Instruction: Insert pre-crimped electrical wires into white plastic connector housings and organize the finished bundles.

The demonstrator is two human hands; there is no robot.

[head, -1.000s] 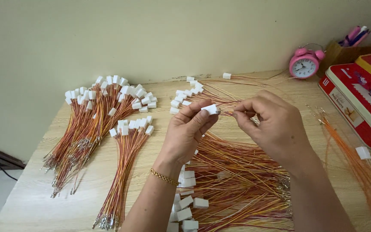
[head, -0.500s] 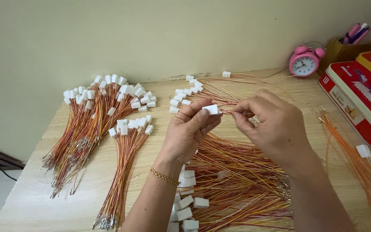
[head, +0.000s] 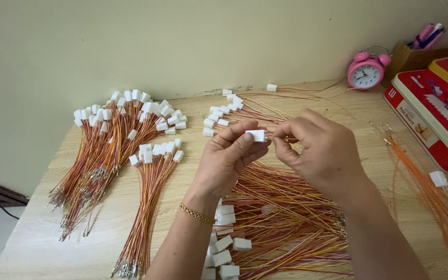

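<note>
pink alarm clock point(head: 366, 71) beside red tin point(head: 431, 111).

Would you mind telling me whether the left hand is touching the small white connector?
Touching. The head view shows the left hand pinching the white connector between thumb and fingertips, no gap visible.

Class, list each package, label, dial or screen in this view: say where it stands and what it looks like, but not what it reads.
Tin box: right edge of the table, flat, rectangular, red with a pale printed lid.
Alarm clock: by the wall, far right; round, pink, white dial, twin bells.
No screens or signs.
</note>
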